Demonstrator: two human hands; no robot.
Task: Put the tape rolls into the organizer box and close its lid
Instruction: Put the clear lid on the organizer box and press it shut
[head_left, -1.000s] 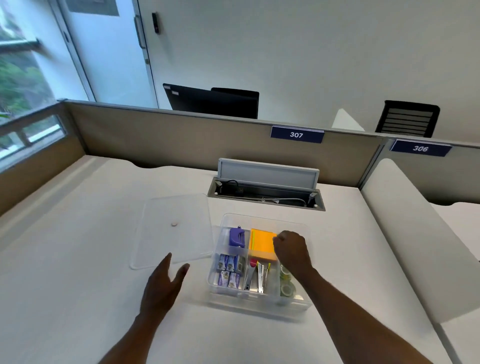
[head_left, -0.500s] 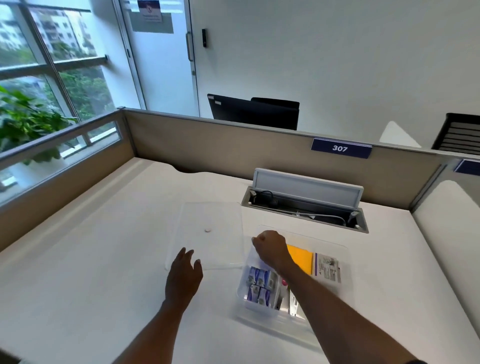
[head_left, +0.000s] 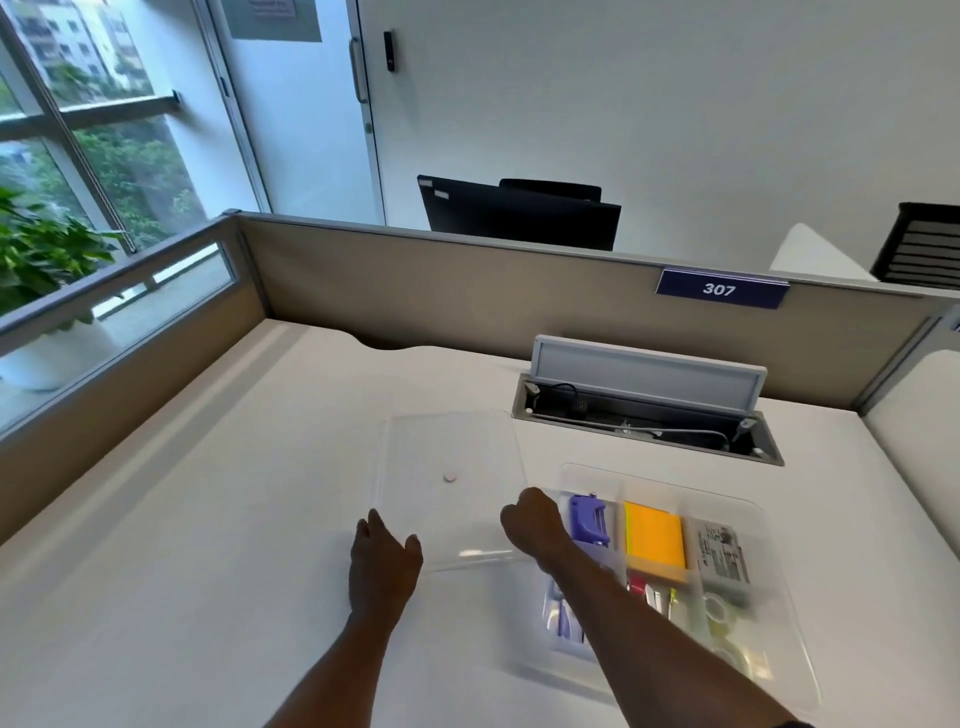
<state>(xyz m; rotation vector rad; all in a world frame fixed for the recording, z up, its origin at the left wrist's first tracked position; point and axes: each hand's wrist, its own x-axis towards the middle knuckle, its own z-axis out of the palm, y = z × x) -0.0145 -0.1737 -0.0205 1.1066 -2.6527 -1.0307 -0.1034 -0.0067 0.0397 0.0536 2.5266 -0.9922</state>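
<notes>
I see the clear lid (head_left: 452, 483) lying flat on the white desk (head_left: 208, 519), off the box (head_left: 769, 613), which sits open just to the right of it. My right hand (head_left: 532, 525) is curled at the lid's right edge; whether the fingers pinch that edge I cannot tell. My left hand (head_left: 382, 564) rests at the lid's near left corner, fingers loosely spread, gripping nothing that I can make out. Right of the right wrist, inside the box, sit a purple punch (head_left: 588, 525), an orange pad (head_left: 653, 540) and, in the near right compartment, the tape rolls (head_left: 722, 618).
</notes>
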